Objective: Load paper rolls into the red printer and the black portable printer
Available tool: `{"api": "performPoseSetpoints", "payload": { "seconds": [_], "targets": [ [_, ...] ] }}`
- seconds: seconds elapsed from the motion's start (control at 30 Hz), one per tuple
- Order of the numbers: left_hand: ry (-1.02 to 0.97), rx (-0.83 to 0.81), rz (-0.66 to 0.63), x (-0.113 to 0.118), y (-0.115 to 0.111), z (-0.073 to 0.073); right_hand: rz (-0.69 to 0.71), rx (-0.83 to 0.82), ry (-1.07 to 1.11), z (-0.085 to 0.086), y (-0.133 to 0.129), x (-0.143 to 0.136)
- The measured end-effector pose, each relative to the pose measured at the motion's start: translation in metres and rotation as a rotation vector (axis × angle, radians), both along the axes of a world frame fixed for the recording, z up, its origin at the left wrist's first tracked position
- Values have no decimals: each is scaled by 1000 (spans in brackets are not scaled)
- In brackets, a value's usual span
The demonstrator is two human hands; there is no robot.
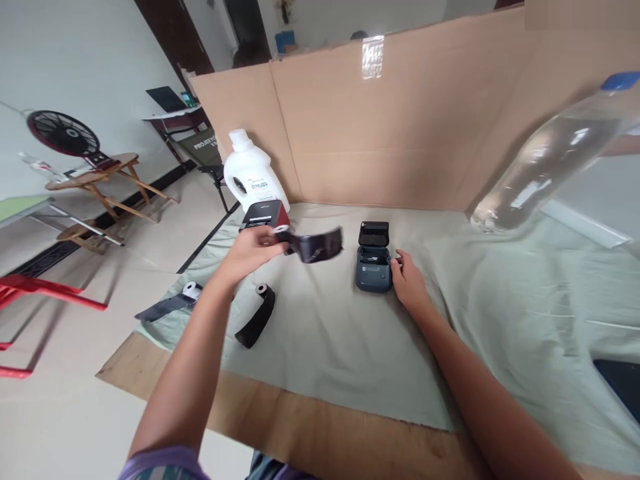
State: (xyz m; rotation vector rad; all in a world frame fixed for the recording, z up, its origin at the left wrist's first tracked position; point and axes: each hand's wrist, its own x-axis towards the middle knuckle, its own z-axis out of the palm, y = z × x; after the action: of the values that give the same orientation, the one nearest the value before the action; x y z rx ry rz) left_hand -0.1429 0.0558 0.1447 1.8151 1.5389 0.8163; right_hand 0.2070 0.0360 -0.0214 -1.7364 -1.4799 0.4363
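Observation:
My left hand (pixel 257 252) is closed on a small paper roll (pixel 320 247) with a white core. Its loose dark strip sticks out to the right, slightly blurred. A dark blue portable label printer (pixel 374 277) stands on the cloth with its black lid (pixel 374 233) raised. At the printer's right side, my right hand (pixel 407 280) grips the edge with bent fingers. Below my left hand lies a black roll (pixel 256 317), partly unwound. Another roll with a white end (pixel 190 291) lies farther left, its dark strip spread out and partly behind my left forearm.
Behind my left hand are a black and red box-like device (pixel 265 215) and a white jug (pixel 255 175). A cardboard panel (pixel 380 133) closes off the back. A big water bottle (pixel 545 160) leans at right. A dark flat object (pixel 620 387) lies at the right edge.

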Motion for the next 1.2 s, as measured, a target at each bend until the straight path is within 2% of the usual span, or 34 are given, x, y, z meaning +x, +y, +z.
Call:
{"api": "performPoseSetpoints", "payload": {
  "seconds": [0.1,0.2,0.3,0.37,0.43,0.57,0.63,0.87,1.03,1.13,1.2],
  "targets": [
    [211,-2,311,-64,-38,-11,-2,-3,-1,-1,1,0],
    [432,-45,504,-101,-75,-38,-5,14,-3,-1,2,0],
    [453,-108,604,-112,-105,-68,-5,6,-6,-1,2,-1],
    [408,-140,681,-111,-119,-82,-15,2,-5,0,1,-1],
    [362,-147,752,-108,-129,-90,-18,5,-5,1,1,-1],
    [303,-112,911,-105,-141,-96,-6,11,-11,3,-1,-1],
    [338,-133,926,-104,-143,-99,-11,1,-15,4,-1,-1],
    [533,-215,833,-99,-142,-109,-14,7,-14,3,1,-1],
    [581,-275,810,-97,-143,-104,-15,10,-30,2,2,1],
    [566,-163,817,-90,-149,-93,-17,18,-31,1,3,1],
    [541,-25,751,-82,-149,-84,-17,20,-30,0,3,1]
  ]
}}
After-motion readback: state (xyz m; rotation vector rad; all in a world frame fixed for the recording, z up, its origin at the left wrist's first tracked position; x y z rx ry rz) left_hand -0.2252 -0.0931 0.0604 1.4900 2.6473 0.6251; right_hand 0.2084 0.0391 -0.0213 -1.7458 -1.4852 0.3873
